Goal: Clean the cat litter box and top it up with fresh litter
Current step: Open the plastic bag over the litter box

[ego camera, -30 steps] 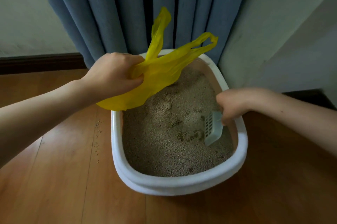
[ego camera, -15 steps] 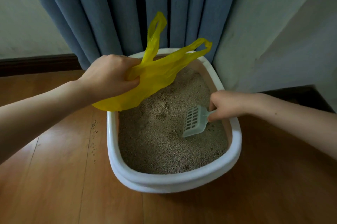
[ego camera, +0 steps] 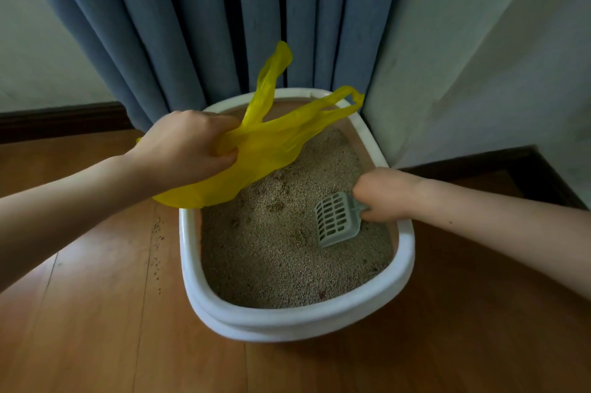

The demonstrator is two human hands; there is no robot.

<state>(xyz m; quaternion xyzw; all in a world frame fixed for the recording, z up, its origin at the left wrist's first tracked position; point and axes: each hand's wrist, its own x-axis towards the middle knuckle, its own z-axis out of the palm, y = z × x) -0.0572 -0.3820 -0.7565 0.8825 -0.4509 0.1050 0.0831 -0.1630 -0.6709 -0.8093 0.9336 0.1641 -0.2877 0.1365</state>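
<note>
Left hand (ego camera: 188,149): fingers curled tight round a bunched yellow bag (ego camera: 262,149), held over the far-left rim of the litter box (ego camera: 287,319); two handle loops sticking up and out toward the curtain (ego camera: 224,15); contents of the bag not visible. Right hand (ego camera: 380,192): fingers wrapped round the handle of a pale slotted scoop (ego camera: 335,219), wrist over the right rim of the box. Scoop head down on the litter (ego camera: 271,258), right side of the box, nothing visible in it. Box: white oval tub on the wooden floor (ego camera: 96,328), filled with beige granules, a few darker clumps near the middle. Left of the box, stray grains (ego camera: 156,248) scattered on the floor. Behind the box, blue curtain and a wall corner.
</note>
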